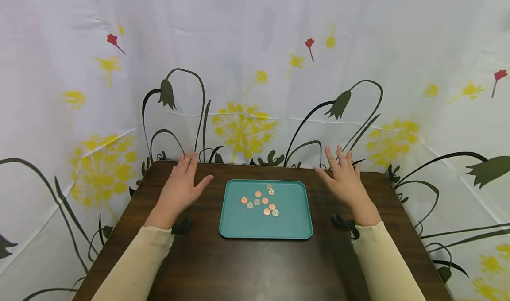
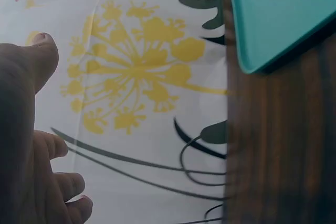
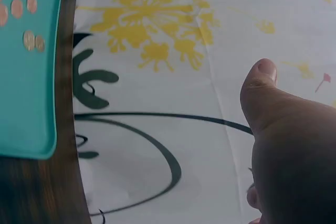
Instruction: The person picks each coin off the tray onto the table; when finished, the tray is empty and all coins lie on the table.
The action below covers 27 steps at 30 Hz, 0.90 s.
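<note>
The coins (image 1: 264,201) lie flat and loosely scattered on the tray (image 1: 235,231), mostly in its middle and toward its far side, with none in a hand. By the look of it, this is a moment of readiness or rest between actions, no coin being handled. Any move on them would, I judge, call for bringing a hand inward over the tray, then a fine fingertip pinch, or a slide to the rim, since such thin discs give little edge to grip.

Counted, there are ten coins: five copper-coloured coins (image 1: 244,200) and five silver-coloured coins (image 1: 275,213). Two silver-coloured ones sit together at the far side, seemingly edge to edge. The teal tray is one, set on one dark wooden desk (image 1: 255,270).

Two hands flank the tray, the left hand (image 1: 179,188) and the right hand (image 1: 345,183), both released, fingers spread, holding nothing and well apart from the coins. Each wears one black strap, left strap (image 1: 181,226) and right strap (image 1: 341,223), beside a pale sleeve. Behind hangs a white cloth (image 1: 239,31) printed with flowers
</note>
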Tool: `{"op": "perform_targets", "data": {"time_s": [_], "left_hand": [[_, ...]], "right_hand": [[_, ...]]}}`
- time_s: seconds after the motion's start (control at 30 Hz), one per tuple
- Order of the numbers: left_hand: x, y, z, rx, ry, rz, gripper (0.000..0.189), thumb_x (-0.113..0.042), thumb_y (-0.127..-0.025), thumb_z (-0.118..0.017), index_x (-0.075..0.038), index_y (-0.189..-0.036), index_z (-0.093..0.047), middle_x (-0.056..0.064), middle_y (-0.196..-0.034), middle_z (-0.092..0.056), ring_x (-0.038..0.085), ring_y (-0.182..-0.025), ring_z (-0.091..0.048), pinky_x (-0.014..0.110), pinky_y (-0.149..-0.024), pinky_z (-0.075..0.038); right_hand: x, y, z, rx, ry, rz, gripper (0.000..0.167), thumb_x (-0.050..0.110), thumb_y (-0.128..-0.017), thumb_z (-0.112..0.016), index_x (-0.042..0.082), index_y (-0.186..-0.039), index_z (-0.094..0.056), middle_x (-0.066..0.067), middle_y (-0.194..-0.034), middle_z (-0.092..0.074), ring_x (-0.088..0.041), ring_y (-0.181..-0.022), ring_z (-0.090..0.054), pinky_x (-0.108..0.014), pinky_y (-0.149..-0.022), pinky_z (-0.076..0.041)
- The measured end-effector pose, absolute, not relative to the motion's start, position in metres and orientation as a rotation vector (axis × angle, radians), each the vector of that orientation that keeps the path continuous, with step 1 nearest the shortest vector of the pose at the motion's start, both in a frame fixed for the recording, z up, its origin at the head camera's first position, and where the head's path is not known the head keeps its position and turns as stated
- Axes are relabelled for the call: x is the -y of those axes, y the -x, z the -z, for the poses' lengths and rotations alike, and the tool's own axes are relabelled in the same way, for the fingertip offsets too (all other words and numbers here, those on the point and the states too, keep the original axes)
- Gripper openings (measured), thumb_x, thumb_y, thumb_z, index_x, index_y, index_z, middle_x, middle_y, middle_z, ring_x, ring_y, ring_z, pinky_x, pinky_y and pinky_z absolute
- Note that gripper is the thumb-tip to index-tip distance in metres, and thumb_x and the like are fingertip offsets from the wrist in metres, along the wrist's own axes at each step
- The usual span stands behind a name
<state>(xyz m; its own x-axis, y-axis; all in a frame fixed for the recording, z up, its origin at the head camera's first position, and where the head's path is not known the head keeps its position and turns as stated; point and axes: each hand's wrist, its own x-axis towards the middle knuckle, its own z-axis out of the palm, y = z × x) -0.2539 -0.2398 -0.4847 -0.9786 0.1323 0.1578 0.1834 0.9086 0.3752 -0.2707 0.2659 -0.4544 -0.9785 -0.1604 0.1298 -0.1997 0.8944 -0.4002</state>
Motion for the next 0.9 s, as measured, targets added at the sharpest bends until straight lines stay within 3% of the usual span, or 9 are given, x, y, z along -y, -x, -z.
{"op": "perform_targets", "data": {"time_s": [0.23, 0.5, 0.7, 0.9], "left_hand": [[0.238, 0.244, 0.506, 2.989, 0.225, 0.825, 0.109, -0.078, -0.106, -0.045, -0.015, -0.176, 0.01, 0.016, -0.183, 0.013, 0.047, -0.17, -0.001, 0.075, -0.131, -0.018], [0.227, 0.228, 0.526, 2.96, 0.191, 1.397, 0.095, -0.063, -0.113, -0.043, -0.015, -0.176, 0.01, 0.017, -0.184, 0.006, 0.048, -0.17, -0.004, 0.074, -0.133, -0.011], [0.223, 0.223, 0.551, 2.883, 0.245, 1.57, 0.086, -0.06, -0.115, -0.04, -0.018, -0.178, 0.002, 0.013, -0.186, 0.0, 0.047, -0.17, -0.007, 0.074, -0.133, -0.013], [0.221, 0.221, 0.57, 2.82, 0.36, 1.76, 0.086, -0.063, -0.115, -0.035, -0.016, -0.178, -0.002, 0.015, -0.185, -0.005, 0.048, -0.17, -0.007, 0.076, -0.132, -0.012]], "right_hand": [[-0.235, 0.267, 0.474, 2.91, -0.358, -0.778, 0.088, 0.06, -0.111, -0.054, 0.021, -0.178, -0.013, -0.025, -0.183, -0.002, -0.047, -0.17, 0.008, -0.075, -0.133, 0.004], [-0.199, 0.259, 0.504, 2.845, -0.353, -1.016, 0.077, 0.048, -0.113, -0.057, 0.016, -0.176, -0.025, -0.023, -0.183, -0.013, -0.042, -0.172, 0.007, -0.069, -0.136, 0.001], [-0.182, 0.252, 0.518, 2.832, -0.304, -1.338, 0.07, 0.05, -0.115, -0.052, 0.026, -0.176, -0.027, -0.018, -0.184, -0.015, -0.04, -0.172, 0.002, -0.073, -0.135, -0.005], [-0.17, 0.252, 0.534, 2.871, -0.244, -1.538, 0.067, 0.056, -0.113, -0.053, 0.028, -0.172, -0.037, -0.02, -0.168, -0.043, -0.044, -0.158, -0.043, -0.071, -0.125, -0.037]]}}
